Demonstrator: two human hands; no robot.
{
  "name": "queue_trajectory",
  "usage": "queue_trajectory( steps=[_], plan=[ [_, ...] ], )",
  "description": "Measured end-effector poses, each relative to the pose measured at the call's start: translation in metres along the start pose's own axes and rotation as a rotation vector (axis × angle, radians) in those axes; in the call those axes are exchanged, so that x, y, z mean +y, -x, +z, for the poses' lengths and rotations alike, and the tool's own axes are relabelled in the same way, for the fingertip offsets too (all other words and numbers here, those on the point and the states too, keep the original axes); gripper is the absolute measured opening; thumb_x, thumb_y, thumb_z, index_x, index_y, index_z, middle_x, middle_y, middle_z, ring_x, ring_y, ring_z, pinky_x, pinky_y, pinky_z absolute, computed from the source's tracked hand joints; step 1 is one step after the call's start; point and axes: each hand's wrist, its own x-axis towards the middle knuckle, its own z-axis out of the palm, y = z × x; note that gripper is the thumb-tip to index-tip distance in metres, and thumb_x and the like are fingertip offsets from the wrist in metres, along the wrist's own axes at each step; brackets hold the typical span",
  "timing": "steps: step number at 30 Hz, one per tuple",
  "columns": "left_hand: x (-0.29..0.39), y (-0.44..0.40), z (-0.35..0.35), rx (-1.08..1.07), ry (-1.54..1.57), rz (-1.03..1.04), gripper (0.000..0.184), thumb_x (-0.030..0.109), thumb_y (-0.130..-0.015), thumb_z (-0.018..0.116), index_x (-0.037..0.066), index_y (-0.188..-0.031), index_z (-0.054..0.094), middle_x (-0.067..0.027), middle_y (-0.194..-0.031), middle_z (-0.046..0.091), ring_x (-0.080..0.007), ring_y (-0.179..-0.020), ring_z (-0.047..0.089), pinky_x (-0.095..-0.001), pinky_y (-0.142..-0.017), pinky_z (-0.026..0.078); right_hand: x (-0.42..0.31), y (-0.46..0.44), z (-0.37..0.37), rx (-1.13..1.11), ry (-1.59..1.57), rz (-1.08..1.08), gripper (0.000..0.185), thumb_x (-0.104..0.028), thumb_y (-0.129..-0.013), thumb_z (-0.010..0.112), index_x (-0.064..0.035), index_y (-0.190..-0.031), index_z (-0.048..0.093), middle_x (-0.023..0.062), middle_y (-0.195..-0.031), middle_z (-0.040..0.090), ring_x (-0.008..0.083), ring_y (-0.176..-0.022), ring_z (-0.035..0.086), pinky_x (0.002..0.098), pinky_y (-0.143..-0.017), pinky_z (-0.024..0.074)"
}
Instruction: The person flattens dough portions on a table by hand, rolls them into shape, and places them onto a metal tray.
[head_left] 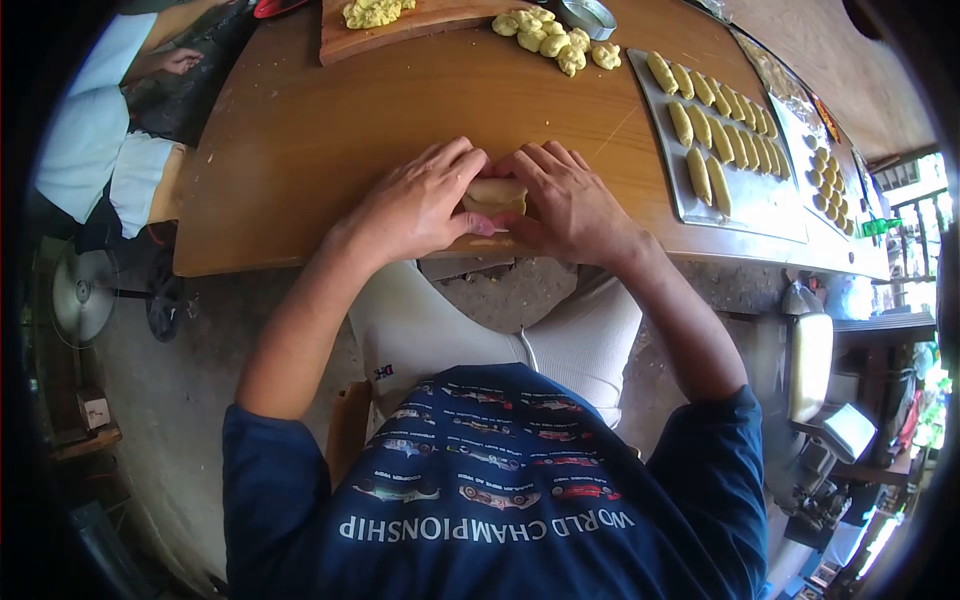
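Note:
A piece of pale yellow dough (497, 194) lies on the wooden table close to its front edge, between my two hands. My left hand (425, 195) curls round the dough's left end, thumb at the near side and fingers over the far side. My right hand (565, 200) does the same at the right end, its fingers bent over the dough's edge. Both thumbs are at the near side of the dough. The fingertips are partly hidden behind the knuckles.
To the right, a metal tray (740, 215) bears rows of shaped dough rolls (722, 140). Beyond it lies another tray with small round pieces (828, 180). At the back are dough lumps (545, 36), a round tin (588, 18) and a wooden board (450, 30). Another person (95, 130) stands left.

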Motion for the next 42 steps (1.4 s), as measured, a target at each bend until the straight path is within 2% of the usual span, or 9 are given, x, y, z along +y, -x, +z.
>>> queue_trajectory(
  steps=[8,15,17,25,29,31,34,38,42],
  plan=[
    [0.003,0.001,-0.001,-0.061,0.005,-0.033,0.057,0.034,-0.098,0.084,0.0,-0.138,0.06,-0.0151,-0.138,0.063,-0.0392,-0.133,0.063,-0.051,-0.109,0.054,-0.01,0.004,-0.002,-0.022,0.019,0.038,0.061,-0.034,-0.097,0.084,-0.0067,-0.146,0.061,0.0157,-0.135,0.066,0.0375,-0.129,0.063,0.0528,-0.115,0.0507],
    [0.018,0.042,0.028,0.121,-0.068,-0.012,0.073,0.028,-0.111,0.068,0.006,-0.175,0.041,-0.0185,-0.166,0.058,-0.038,-0.151,0.055,-0.0523,-0.128,0.039,-0.017,0.037,0.02,0.098,0.019,-0.048,0.081,-0.04,-0.107,0.074,-0.0035,-0.172,0.042,0.0227,-0.17,0.05,0.0411,-0.155,0.051,0.0548,-0.13,0.0402],
    [0.021,0.048,0.031,0.122,-0.102,-0.023,0.073,0.029,-0.111,0.067,0.006,-0.175,0.041,-0.0176,-0.169,0.056,-0.0377,-0.153,0.053,-0.0523,-0.129,0.038,-0.021,0.042,0.021,0.07,0.037,-0.032,0.085,-0.039,-0.108,0.074,-0.002,-0.175,0.038,0.025,-0.176,0.044,0.0425,-0.161,0.046,0.0553,-0.133,0.0364],
    [0.035,0.065,0.026,0.09,-0.181,-0.056,0.072,0.03,-0.111,0.067,0.01,-0.176,0.042,-0.0115,-0.178,0.049,-0.0354,-0.158,0.05,-0.0528,-0.132,0.035,-0.035,0.063,0.023,-0.009,0.122,0.03,0.086,-0.045,-0.11,0.071,-0.0155,-0.18,0.032,0.0131,-0.185,0.034,0.0302,-0.173,0.028,0.0587,-0.141,0.021],
    [0.037,0.07,0.021,0.074,-0.132,-0.052,0.07,0.029,-0.109,0.069,0.012,-0.174,0.047,-0.0113,-0.177,0.05,-0.0354,-0.158,0.05,-0.0527,-0.131,0.036,-0.041,0.061,0.011,0.03,0.099,0.02,0.076,-0.041,-0.11,0.071,-0.0111,-0.174,0.043,0.0167,-0.178,0.045,0.0321,-0.169,0.037,0.0601,-0.139,0.026],
    [0.037,0.07,0.021,0.079,-0.113,-0.047,0.07,0.029,-0.109,0.07,0.012,-0.173,0.049,-0.0119,-0.176,0.051,-0.0359,-0.157,0.05,-0.0527,-0.13,0.037,-0.039,0.048,0.001,0.099,0.056,0.016,0.058,-0.036,-0.11,0.07,-0.0056,-0.159,0.058,0.019,-0.16,0.062,0.0374,-0.155,0.054,0.0593,-0.133,0.035],
    [0.038,0.069,0.022,0.11,-0.077,-0.046,0.067,0.028,-0.109,0.071,0.01,-0.17,0.052,-0.0132,-0.171,0.056,-0.0381,-0.153,0.052,-0.0533,-0.128,0.038,-0.038,0.0,-0.009,0.264,-0.062,0.031,0.046,-0.033,-0.109,0.068,-0.0005,-0.141,0.064,0.0207,-0.139,0.071,0.041,-0.137,0.064,0.0576,-0.126,0.0416],
    [0.037,0.069,0.024,0.13,-0.072,-0.038,0.06,0.026,-0.107,0.072,0.006,-0.162,0.059,-0.0176,-0.165,0.059,-0.0408,-0.148,0.055,-0.0548,-0.127,0.039,-0.034,-0.064,0.027,0.349,0.009,0.138,0.043,-0.035,-0.112,0.062,0.0003,-0.135,0.065,0.0224,-0.134,0.07,0.0428,-0.133,0.066,0.0558,-0.124,0.0433],
    [0.036,0.083,0.021,0.159,-0.039,-0.078,0.051,0.016,-0.105,0.072,0.004,-0.155,0.066,-0.0201,-0.162,0.061,-0.0406,-0.147,0.058,-0.0537,-0.125,0.043,-0.038,-0.076,0.053,0.175,-0.066,0.284,0.048,-0.038,-0.118,0.046,0.0023,-0.137,0.063,0.0246,-0.143,0.067,0.0421,-0.143,0.06,0.0558,-0.128,0.0406]
  ],
)
